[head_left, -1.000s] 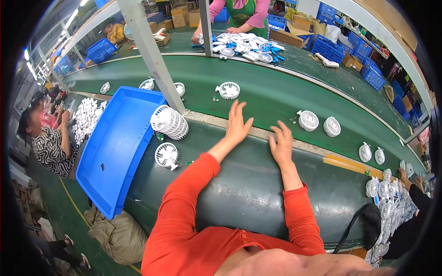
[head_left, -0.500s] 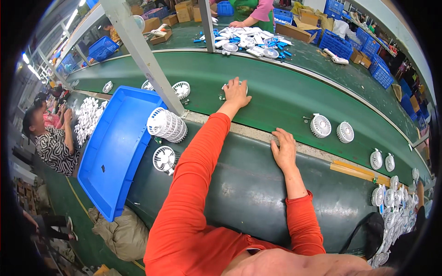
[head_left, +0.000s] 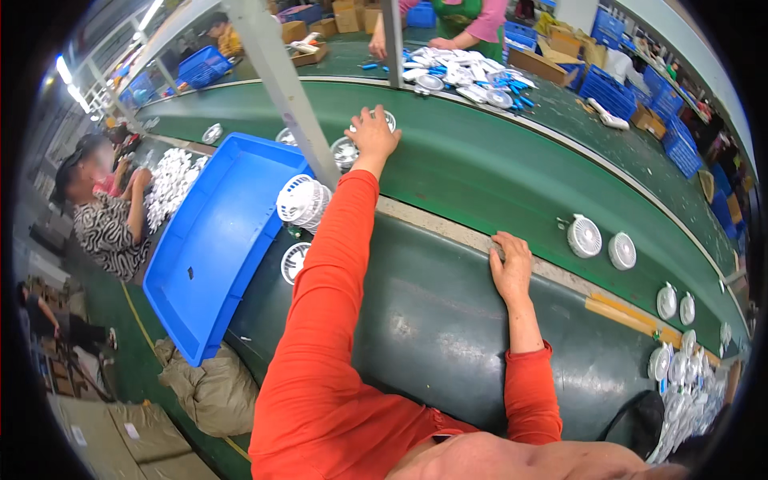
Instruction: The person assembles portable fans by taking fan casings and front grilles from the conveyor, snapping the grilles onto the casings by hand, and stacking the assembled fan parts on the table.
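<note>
My left hand (head_left: 374, 142) reaches over the green conveyor belt. Its fingers are bent over a white round fan head (head_left: 390, 121), which they partly cover. Just left of it, another fan head (head_left: 345, 153) sits on the belt beside the metal post. My right hand (head_left: 512, 270) lies on the pale ledge along the belt's near side, fingers stretched out and holding nothing. Near my left forearm stand a stack of white fan grilles (head_left: 302, 200) and a single fan head (head_left: 294, 262), partly hidden by my sleeve.
A blue tray (head_left: 188, 320) stands left of the stack. The grey metal post (head_left: 288, 88) rises beside my left hand. More fan heads (head_left: 585, 237) sit along the belt to the right, beyond which many are piled. Across the belt, a person in pink sleeves works at white parts (head_left: 460, 72).
My left hand has moved left along the belt, and the fan head under it has moved too, closer to the post. My right hand stays on the ledge. The view has shifted slightly.
</note>
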Motion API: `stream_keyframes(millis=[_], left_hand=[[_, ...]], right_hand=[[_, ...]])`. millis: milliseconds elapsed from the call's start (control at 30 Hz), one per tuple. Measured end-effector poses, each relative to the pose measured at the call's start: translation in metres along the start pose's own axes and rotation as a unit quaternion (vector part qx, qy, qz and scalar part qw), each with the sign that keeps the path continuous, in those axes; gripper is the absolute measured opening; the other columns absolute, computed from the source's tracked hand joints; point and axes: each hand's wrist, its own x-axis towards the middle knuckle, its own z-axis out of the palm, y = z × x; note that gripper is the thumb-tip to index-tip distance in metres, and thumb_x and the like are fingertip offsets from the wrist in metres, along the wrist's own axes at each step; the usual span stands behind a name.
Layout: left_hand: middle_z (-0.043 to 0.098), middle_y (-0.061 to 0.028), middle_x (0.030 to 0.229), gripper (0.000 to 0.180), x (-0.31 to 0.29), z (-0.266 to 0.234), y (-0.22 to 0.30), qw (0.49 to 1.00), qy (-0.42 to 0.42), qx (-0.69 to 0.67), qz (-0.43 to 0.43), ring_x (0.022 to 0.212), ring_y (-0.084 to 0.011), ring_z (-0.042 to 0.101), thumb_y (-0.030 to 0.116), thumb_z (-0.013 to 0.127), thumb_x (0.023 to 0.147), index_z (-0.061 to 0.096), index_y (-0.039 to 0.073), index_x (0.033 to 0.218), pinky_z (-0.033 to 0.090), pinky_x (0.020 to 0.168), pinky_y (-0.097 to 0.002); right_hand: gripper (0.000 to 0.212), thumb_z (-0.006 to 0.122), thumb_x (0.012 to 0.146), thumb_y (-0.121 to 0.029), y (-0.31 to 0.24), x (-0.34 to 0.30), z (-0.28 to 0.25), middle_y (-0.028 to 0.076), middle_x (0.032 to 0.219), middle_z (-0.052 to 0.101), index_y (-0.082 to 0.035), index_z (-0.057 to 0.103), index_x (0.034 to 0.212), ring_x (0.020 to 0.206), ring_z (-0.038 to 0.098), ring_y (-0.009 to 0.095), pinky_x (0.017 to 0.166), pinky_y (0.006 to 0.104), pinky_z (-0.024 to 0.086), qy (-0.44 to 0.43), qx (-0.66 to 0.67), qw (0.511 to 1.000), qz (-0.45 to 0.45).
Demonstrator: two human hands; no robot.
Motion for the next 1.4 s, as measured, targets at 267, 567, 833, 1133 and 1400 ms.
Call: stream_keyframes(millis=[267, 567, 833, 1133, 1400], left_hand=[[0.048, -0.0164, 0.129, 0.09, 0.005, -0.011, -0.038, 0.975, -0.201, 0.021, -0.088, 0.126, -0.0315, 0.04, 0.044, 0.082, 0.06, 0.038, 0.013, 0.133, 0.034, 0.102, -0.0476], [0.038, -0.0111, 0.137, 0.081, -0.026, -0.033, -0.005, 0.952, -0.298, -0.034, -0.068, 0.127, -0.04, 0.035, 0.031, 0.077, 0.064, 0.038, 0.026, 0.135, 0.041, 0.097, -0.0556], [0.044, -0.0156, 0.132, 0.083, -0.117, -0.111, 0.035, 0.909, -0.237, -0.258, 0.227, 0.116, -0.042, 0.043, 0.025, 0.075, 0.062, 0.04, 0.021, 0.137, 0.042, 0.096, -0.0506], [0.042, -0.0189, 0.135, 0.081, -0.212, -0.25, -0.057, 0.939, -0.166, -0.21, 0.218, 0.115, -0.0418, 0.044, 0.021, 0.074, 0.064, 0.041, 0.016, 0.137, 0.041, 0.097, -0.0467], [0.031, -0.0171, 0.147, 0.088, -0.237, -0.196, -0.136, 0.978, -0.186, -0.068, 0.072, 0.132, -0.0397, 0.032, 0.024, 0.079, 0.065, 0.035, 0.021, 0.141, 0.031, 0.103, -0.0571]], right_hand=[[0.025, 0.066, 0.077, -0.008, 0.003, 0.002, -0.005, 0.011, 0.111, 0.063, -0.005, 0.064, 0.101, 0.107, 0.054, 0.031, 0.092, 0.0413, 0.04, 0.002, -0.011, 1.0, 0.008], [0.023, 0.065, 0.077, -0.008, 0.009, -0.007, -0.005, 0.01, 0.108, 0.064, -0.006, 0.064, 0.1, 0.105, 0.055, 0.03, 0.091, 0.041, 0.041, 0.0, -0.012, 1.0, 0.017], [0.013, 0.063, 0.08, -0.009, 0.012, 0.002, -0.001, 0.01, 0.099, 0.066, -0.005, 0.066, 0.092, 0.098, 0.058, 0.03, 0.086, 0.0392, 0.044, 0.04, 0.032, 0.999, 0.002], [0.012, 0.063, 0.08, -0.009, 0.017, -0.002, 0.002, 0.011, 0.097, 0.067, -0.006, 0.067, 0.091, 0.096, 0.058, 0.03, 0.085, 0.0398, 0.045, 0.053, 0.034, 0.998, 0.006], [0.014, 0.062, 0.08, -0.01, 0.017, -0.01, -0.004, 0.011, 0.098, 0.067, -0.005, 0.067, 0.093, 0.094, 0.059, 0.03, 0.084, 0.0396, 0.046, 0.088, 0.062, 0.994, -0.008]])
